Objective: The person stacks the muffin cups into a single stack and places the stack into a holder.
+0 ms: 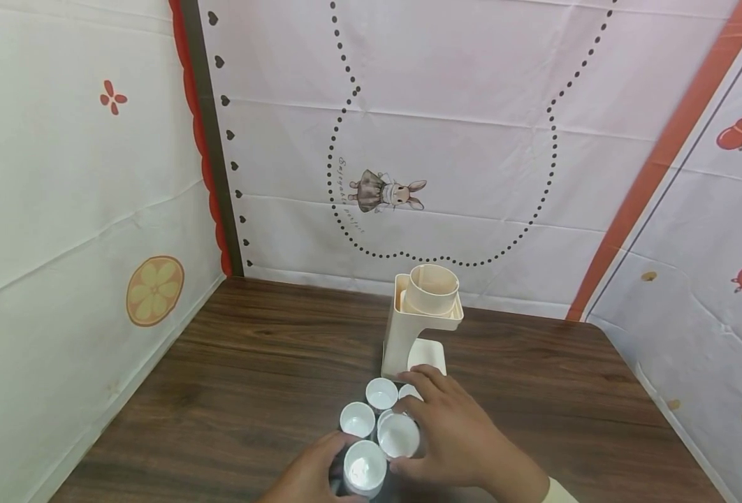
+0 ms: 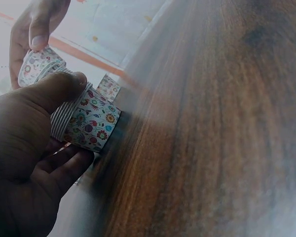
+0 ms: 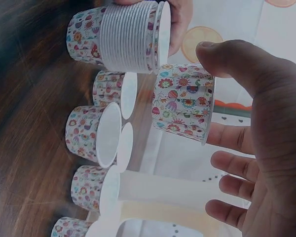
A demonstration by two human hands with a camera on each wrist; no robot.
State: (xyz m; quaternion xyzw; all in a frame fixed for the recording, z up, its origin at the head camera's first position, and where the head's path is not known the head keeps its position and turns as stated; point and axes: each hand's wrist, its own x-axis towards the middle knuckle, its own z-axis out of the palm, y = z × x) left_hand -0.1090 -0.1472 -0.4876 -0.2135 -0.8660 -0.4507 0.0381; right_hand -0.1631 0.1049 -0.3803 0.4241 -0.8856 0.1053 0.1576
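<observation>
My left hand [image 1: 311,471] grips a stack of nested paper cups [image 3: 128,37] near the front of the table; the stack's flowered outside shows in both wrist views. With thumb and forefinger, my right hand [image 1: 455,436] pinches a single flowered paper cup [image 3: 185,98] by its rim and base. In the right wrist view this cup is off the table, right beside the stack's top end. Several more paper cups [image 1: 357,420] stand upright with white insides facing up, just beyond the hands. The right hand partly covers one of them [image 1: 410,391].
A cream stand [image 1: 399,342] with a round open cylinder [image 1: 432,290] on top rises behind the cups. Dark wood table [image 1: 251,363] spreads to both sides. Printed cloth walls [image 1: 446,154] enclose its back and sides.
</observation>
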